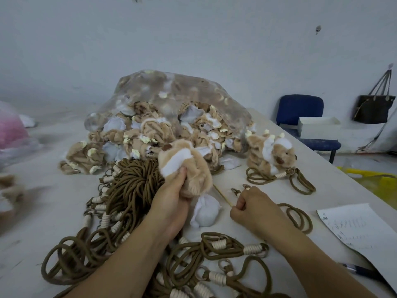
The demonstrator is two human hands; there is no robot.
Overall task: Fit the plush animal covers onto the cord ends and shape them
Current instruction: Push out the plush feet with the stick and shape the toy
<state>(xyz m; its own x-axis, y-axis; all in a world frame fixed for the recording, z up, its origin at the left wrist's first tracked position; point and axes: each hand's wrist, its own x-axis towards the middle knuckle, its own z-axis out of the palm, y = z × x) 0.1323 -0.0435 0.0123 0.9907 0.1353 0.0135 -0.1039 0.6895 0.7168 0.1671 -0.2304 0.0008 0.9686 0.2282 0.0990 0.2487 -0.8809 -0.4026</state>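
My left hand [171, 196] grips a tan and white plush animal cover [189, 166] just above the table, thumb pressed into its white patch. My right hand [249, 207] pinches one end of a thin wooden stick [221, 194] that lies on the table and points toward the cover. A white stuffed pouch [204, 211] lies between my hands. Brown cords [129, 186] with cream-wrapped ends are heaped to the left and in front. A fitted plush animal [272, 151] on a coiled cord sits at the right.
A clear plastic bag [171, 104] full of tan and white covers lies open at the table's back. A sheet of paper [361, 229] and a pen [356, 269] lie at the right edge. A blue chair [300, 110] with a white box stands beyond.
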